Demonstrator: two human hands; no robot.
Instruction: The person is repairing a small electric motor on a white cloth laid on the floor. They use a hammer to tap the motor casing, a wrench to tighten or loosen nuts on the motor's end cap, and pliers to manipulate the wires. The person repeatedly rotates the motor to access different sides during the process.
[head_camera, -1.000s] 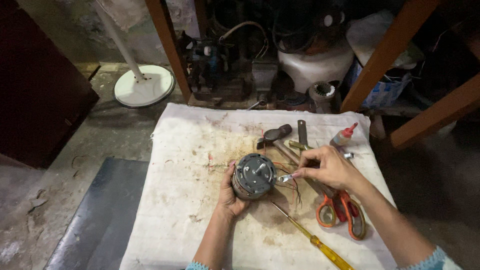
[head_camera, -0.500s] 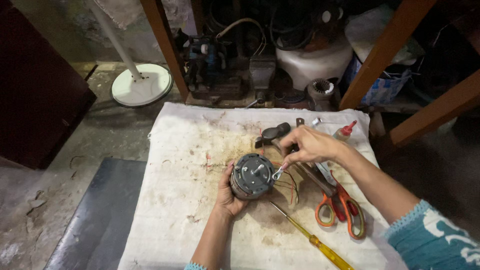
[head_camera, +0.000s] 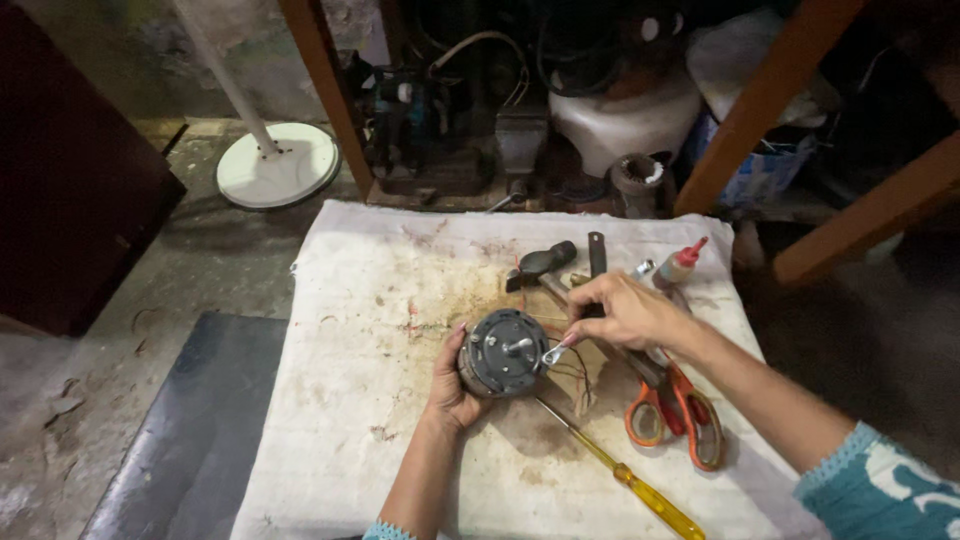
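A round grey fan motor with a short shaft sits on a stained white cloth. My left hand cups its lower left side and holds it steady. My right hand pinches a small silver wrench, whose open end rests at the motor's right edge. Thin wires trail from the motor toward the right.
A hammer, a small red-capped bottle, orange-handled scissors and a yellow-handled screwdriver lie on the cloth. A white fan base stands on the floor at the back left. Wooden legs and cluttered machine parts line the back.
My right hand has moved from the tools at the right to the motor, and it now holds the small wrench against the motor's edge. The left hand stays on the motor.
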